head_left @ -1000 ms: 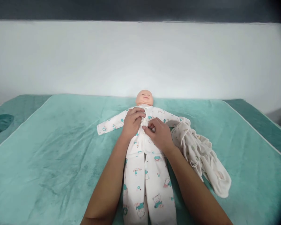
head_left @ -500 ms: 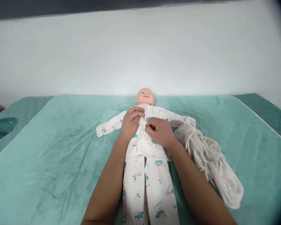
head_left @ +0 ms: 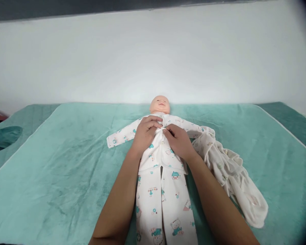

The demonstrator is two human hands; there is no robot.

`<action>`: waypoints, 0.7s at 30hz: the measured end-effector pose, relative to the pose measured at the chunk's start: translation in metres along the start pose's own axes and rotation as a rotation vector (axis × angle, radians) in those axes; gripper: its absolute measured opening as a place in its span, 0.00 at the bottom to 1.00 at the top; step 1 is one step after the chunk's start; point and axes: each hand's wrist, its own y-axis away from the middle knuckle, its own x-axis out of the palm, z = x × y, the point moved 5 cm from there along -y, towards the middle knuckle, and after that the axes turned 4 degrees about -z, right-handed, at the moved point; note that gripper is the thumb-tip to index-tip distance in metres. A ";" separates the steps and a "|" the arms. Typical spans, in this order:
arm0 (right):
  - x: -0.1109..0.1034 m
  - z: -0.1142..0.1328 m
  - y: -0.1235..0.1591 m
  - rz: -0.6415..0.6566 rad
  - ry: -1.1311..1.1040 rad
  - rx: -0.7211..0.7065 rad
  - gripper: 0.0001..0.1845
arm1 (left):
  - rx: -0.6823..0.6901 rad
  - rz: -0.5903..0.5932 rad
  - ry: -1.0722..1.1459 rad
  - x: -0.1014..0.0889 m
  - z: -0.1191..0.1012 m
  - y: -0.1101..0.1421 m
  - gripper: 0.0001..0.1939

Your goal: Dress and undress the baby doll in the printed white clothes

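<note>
A bald baby doll (head_left: pixel 160 104) lies on its back, dressed in a white printed baby shirt (head_left: pixel 153 158) and matching trousers (head_left: pixel 180 204). Both my hands are at the chest, on the shirt's front opening. My left hand (head_left: pixel 146 133) pinches the front edge from the left side, a little below the collar. Opposite it, my right hand (head_left: pixel 179 141) grips the other side of the edge, thumb and forefinger close to the left fingertips. Below them the front edges run down the middle to the hem. The small piece between my fingertips is mostly hidden.
Crumpled white baby clothes (head_left: pixel 226 170) lie to the right, touching the doll's sleeve end. A green plush cover (head_left: pixel 66 170) is spread under everything. A white wall (head_left: pixel 153 58) rises behind the doll's head. At the far left is a dark green rounded item (head_left: pixel 5 139).
My right hand has moved up the front opening, and its fingertips now meet my left ones. The shirt edge is pulled up slightly between them. The whole view has shifted a little.
</note>
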 end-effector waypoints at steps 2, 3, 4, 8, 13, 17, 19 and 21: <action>-0.002 -0.001 -0.001 0.059 -0.078 -0.001 0.12 | 0.006 0.013 -0.030 0.001 -0.003 -0.001 0.17; -0.003 -0.001 -0.001 0.080 -0.106 -0.006 0.11 | 0.012 0.020 -0.049 0.002 -0.004 -0.001 0.18; -0.003 -0.001 -0.001 0.093 -0.125 -0.010 0.11 | 0.019 0.025 -0.068 0.002 -0.005 -0.001 0.19; -0.004 -0.003 -0.001 0.063 -0.153 0.036 0.10 | 0.020 0.039 -0.111 0.004 -0.007 -0.003 0.20; -0.003 -0.010 -0.002 -0.028 -0.207 0.120 0.11 | 0.047 0.034 -0.146 0.006 -0.007 -0.004 0.19; -0.002 -0.017 -0.002 -0.067 -0.263 0.150 0.12 | 0.116 0.033 -0.189 0.008 -0.007 -0.003 0.19; -0.002 -0.019 -0.002 -0.074 -0.282 0.148 0.11 | 0.152 0.028 -0.218 0.009 -0.007 -0.002 0.18; -0.002 -0.020 -0.001 -0.067 -0.303 0.144 0.11 | 0.175 0.040 -0.247 0.011 -0.008 -0.002 0.18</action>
